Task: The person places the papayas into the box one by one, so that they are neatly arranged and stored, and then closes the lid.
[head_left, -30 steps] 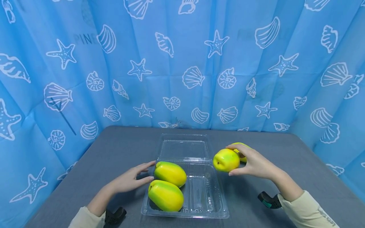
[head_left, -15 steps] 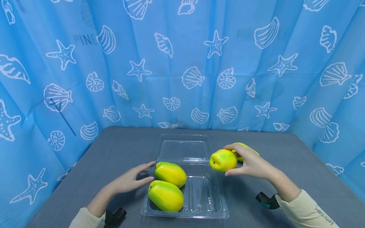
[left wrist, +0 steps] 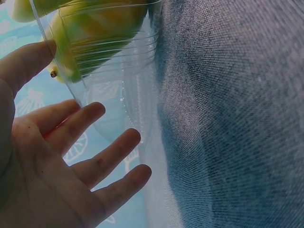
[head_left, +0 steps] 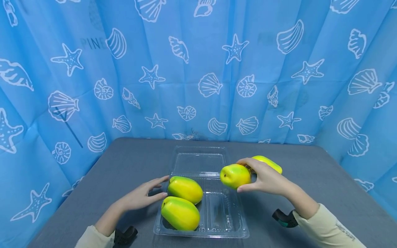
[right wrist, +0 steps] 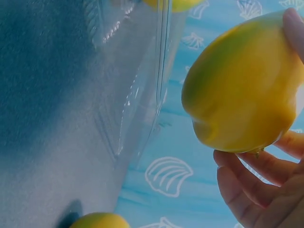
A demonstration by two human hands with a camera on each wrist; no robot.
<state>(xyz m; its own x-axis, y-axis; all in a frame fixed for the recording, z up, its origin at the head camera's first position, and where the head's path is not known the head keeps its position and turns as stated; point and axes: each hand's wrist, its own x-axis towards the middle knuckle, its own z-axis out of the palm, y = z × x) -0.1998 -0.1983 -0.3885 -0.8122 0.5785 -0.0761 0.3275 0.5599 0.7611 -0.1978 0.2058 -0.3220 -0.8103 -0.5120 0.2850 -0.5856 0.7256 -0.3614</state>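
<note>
My right hand [head_left: 266, 177] grips a yellow-green papaya [head_left: 234, 175] between thumb and fingers, above the right rim of a clear plastic clamshell box [head_left: 217, 232]. In the right wrist view the held papaya [right wrist: 242, 85] shows its lobed lower end, with fingertips under it. Two more papayas lie side by side in the left half of the box, a far one [head_left: 186, 189] and a near one [head_left: 180, 213]. My left hand [head_left: 139, 196] is at the box's left side, fingers extended; in the left wrist view, thumb and index fingertip are right at its rim.
Behind the right hand another papaya [head_left: 269, 163] lies on the grey cloth-covered table [head_left: 136, 158]. The box's hinged lid [head_left: 200, 162] lies folded back toward the far edge. A blue curtain [head_left: 198, 69] with white shell prints hangs behind the table.
The right hand has carried its papaya leftward to the box's rim, uncovering more of the papaya behind it. The left hand and the box have stayed in place.
</note>
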